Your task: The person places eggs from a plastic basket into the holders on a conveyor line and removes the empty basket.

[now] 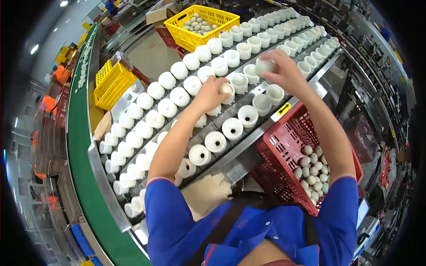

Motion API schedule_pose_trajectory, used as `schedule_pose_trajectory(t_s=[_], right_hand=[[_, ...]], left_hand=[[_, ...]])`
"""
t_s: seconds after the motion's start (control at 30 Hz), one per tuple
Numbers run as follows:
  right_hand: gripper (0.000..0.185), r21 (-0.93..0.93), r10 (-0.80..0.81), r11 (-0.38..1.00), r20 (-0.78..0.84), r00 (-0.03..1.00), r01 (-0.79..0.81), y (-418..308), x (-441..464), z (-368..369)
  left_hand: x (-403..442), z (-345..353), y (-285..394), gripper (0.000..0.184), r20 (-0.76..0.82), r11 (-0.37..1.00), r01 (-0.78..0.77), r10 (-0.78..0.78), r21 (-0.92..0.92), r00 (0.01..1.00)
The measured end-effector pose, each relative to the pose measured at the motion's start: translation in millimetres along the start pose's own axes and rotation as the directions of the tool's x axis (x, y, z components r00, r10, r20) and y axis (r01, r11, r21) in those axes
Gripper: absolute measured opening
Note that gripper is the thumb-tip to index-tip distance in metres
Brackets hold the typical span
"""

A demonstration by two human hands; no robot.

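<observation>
Among white cups (239,83): left hand (210,95) at egg (227,90), right hand (284,70) (blurred) near.

Both hands (208,94) reach over white cups (225,128) near a red crate (276,164).

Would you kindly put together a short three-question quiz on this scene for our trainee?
1. True or false: the red crate holds eggs.
2. Multiple choice: what colour is the conveyor belt at the picture's left?
A) Blue
B) Green
C) Orange
3. Fill in the blank: of the two hands above the rows of white cups, the ____ one is nearer the yellow arrow label.

Key: 1. True; 2. B; 3. right (the right hand).
</observation>
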State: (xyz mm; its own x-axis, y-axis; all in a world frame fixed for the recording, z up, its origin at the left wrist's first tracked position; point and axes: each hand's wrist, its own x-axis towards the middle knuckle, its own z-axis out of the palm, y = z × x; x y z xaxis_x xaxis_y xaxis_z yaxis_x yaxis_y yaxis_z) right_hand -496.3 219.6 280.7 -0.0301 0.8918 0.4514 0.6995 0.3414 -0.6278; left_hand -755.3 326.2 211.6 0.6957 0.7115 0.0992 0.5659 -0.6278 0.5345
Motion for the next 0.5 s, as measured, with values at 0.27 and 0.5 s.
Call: schedule_pose_trajectory(t_s=[0.27,0.5], right_hand=[[0.046,-0.458,0.109,0.889,0.211,0.971,0.000,104,142,125],[0.034,-0.185,0.029,0.982,0.024,0.999,-0.024,59,54,44]], left_hand=[[-6,1,-4,0.051,0.043,0.995,-0.021,0.025,-0.100,0.999],[3,10,-33,0.059,-0.042,0.979,-0.152,0.148,-0.134,0.988]])
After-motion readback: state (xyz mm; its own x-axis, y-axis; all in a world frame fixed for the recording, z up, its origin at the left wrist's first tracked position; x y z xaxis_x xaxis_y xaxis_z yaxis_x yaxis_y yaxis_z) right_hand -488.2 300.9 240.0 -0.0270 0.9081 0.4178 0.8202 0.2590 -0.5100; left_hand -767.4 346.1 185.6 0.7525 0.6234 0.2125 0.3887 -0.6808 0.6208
